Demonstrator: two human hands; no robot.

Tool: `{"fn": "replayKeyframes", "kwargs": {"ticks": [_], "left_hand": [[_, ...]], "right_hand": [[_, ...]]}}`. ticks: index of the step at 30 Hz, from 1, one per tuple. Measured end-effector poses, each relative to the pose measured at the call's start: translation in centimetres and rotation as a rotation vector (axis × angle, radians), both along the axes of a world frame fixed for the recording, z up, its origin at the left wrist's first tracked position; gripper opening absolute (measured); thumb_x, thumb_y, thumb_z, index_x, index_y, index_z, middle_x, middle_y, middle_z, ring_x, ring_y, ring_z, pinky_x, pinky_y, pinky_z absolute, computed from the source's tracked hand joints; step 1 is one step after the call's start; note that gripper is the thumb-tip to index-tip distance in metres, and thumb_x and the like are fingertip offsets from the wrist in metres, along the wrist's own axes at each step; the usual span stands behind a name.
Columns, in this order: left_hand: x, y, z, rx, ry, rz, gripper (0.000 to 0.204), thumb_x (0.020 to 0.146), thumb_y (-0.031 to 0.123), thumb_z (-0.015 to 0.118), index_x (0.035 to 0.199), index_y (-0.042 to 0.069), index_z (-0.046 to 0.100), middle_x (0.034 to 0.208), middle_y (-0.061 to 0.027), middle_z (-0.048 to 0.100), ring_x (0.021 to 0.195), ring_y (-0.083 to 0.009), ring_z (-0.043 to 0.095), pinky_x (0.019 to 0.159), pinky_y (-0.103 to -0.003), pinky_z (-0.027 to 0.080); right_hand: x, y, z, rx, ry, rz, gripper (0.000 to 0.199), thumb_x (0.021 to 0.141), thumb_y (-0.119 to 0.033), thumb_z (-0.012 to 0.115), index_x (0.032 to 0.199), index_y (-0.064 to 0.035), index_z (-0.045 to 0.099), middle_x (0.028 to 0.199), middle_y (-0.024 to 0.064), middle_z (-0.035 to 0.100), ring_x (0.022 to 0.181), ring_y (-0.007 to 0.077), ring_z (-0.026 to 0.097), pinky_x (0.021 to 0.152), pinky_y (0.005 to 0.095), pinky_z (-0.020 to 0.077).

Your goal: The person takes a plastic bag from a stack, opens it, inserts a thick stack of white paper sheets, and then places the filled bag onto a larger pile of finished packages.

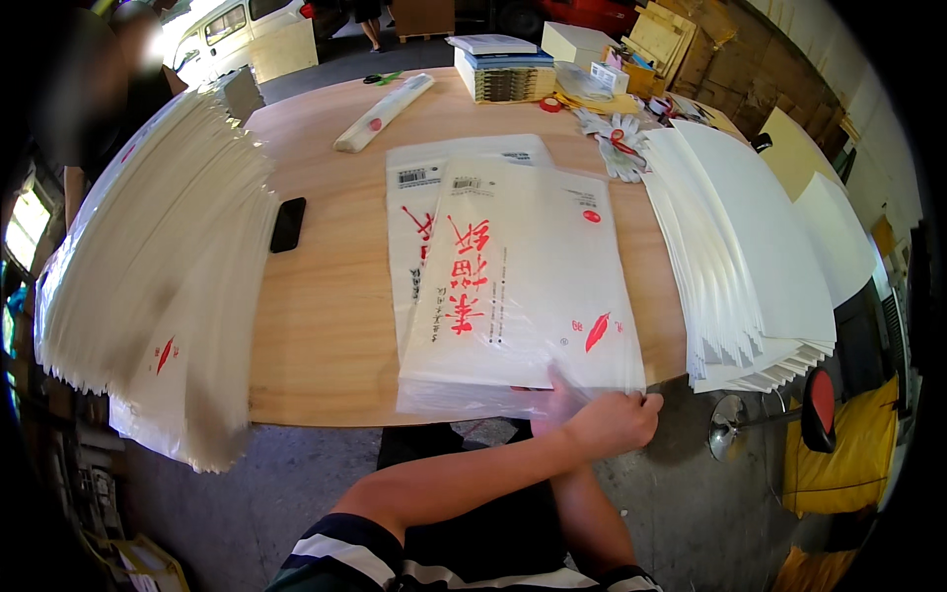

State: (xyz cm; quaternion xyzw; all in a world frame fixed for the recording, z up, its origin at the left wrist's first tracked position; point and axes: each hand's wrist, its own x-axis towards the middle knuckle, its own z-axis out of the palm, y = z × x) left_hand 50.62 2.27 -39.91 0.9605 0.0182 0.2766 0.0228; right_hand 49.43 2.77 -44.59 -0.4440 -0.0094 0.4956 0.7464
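A pile of clear printed plastic bags [533, 257] with red lettering and a red pepper mark lies at the table's near middle, white showing through. My left hand [619, 426] reaches across my body and pinches the edge of the top bag at its near right corner. Behind that forearm, my right hand [560, 400] is at the near edge of the same bag. Film covers its fingers in part, so their grip is unclear. Beneath, more printed bags [416, 163] stick out at the far left side of the pile.
A tall fanned stack of plastic bags [158, 257] fills the left, beside a black phone [287, 225]. White sheets [735, 247] fan out at right. Farther back are a rolled bag [385, 113], stacked books [503, 74] and gloves [617, 143]. A person [99, 89] stands far left.
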Motion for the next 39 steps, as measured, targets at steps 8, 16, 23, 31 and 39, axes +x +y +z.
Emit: {"fn": "replayKeyframes", "kwargs": {"ticks": [8, 16, 23, 31, 39], "left_hand": [[-11.5, 3.5, 1.1, -0.169, 0.013, 0.24, 0.038, 0.076, 0.022, 0.069, 0.114, 0.017, 0.064, 0.107, -0.0055, 0.056, 0.105, -0.0245, 0.055, 0.094, -0.05, 0.042], [-25.0, 7.7, -3.8, -0.323, -0.19, 0.743, 0.026, 0.074, 0.004, 0.072, 0.099, 0.008, 0.068, 0.1, -0.007, 0.062, 0.093, -0.0258, 0.063, 0.076, -0.037, 0.053], [-27.9, 7.8, 0.1, -0.787, -0.367, 0.627, 0.016, 0.085, 0.009, 0.068, 0.1, 0.006, 0.066, 0.098, -0.0083, 0.066, 0.087, -0.0201, 0.065, 0.072, -0.033, 0.053], [-20.5, 15.4, -3.7, -2.288, -0.491, 0.525, 0.033, 0.093, 0.015, 0.062, 0.118, -0.006, 0.056, 0.109, -0.014, 0.065, 0.095, -0.0225, 0.066, 0.079, -0.035, 0.056], [-19.8, 15.7, -5.0, -2.161, -0.604, 0.616, 0.033, 0.088, 0.002, 0.061, 0.119, -0.006, 0.055, 0.107, -0.0173, 0.066, 0.091, -0.0259, 0.068, 0.078, -0.038, 0.057]], "right_hand": [[3.5, -1.1, -7.4, 0.188, 0.427, 0.33, 0.041, 0.101, -0.026, 0.048, 0.136, -0.0052, 0.043, 0.131, 0.0146, 0.053, 0.113, 0.0329, 0.058, 0.092, 0.0498, 0.0524], [1.4, 1.5, 1.0, -0.045, 0.122, 0.073, 0.044, 0.101, -0.029, 0.047, 0.138, -0.0062, 0.041, 0.133, 0.0152, 0.052, 0.116, 0.0346, 0.055, 0.089, 0.0542, 0.052], [3.2, 0.8, -0.6, 0.091, 0.15, 0.056, 0.047, 0.1, -0.03, 0.049, 0.14, -0.0074, 0.041, 0.138, 0.0131, 0.049, 0.123, 0.0334, 0.05, 0.094, 0.054, 0.049], [4.2, -0.3, 1.5, 0.079, 0.098, 0.046, 0.049, 0.099, -0.024, 0.052, 0.143, -0.0075, 0.037, 0.14, 0.0116, 0.048, 0.126, 0.0332, 0.049, 0.095, 0.0541, 0.0488], [6.8, -7.5, 0.3, -0.037, -0.121, -0.236, 0.04, 0.095, -0.023, 0.059, 0.13, -0.0068, 0.047, 0.13, 0.01, 0.053, 0.114, 0.026, 0.056, 0.091, 0.0474, 0.054]]}}
